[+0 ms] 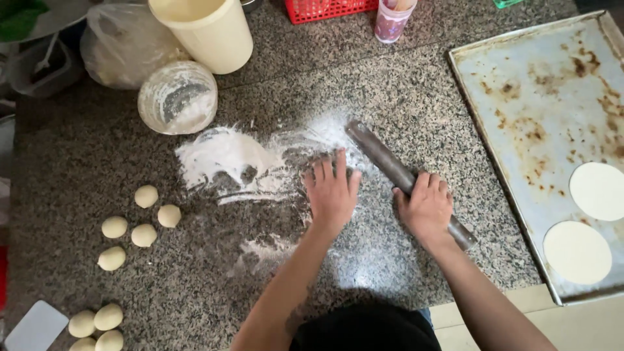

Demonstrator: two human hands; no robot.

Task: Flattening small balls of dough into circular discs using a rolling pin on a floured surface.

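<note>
- Head camera looks straight down on a speckled granite counter [403, 84], with two bare forearms reaching in from the bottom edge.
- Left hand [331, 192] lies flat, palm down, fingers spread and pressing on a floured patch of the counter.
- Right hand [426, 207] is curled over a dark rolling pin [390, 166], fingers wrapped across its lower half.
- Rolling pin lies on the counter at a slant, from upper left near the flour to lower right past the right hand.
- Loose white flour [224, 156] is smeared across the counter, just left of and under the left hand.
- Small clear tub of flour [177, 97] sits above the smear; a cream plastic bucket [208, 29] stands just behind it.
- Five pale dough balls [143, 221] rest in a loose cluster well to the left; more dough balls [97, 322] sit near the bottom left corner beside a white scraper [36, 328].
- Worn metal baking tray [539, 97] lies to the right, holding two flat rolled dough rounds [577, 252] near its lower end.
</note>
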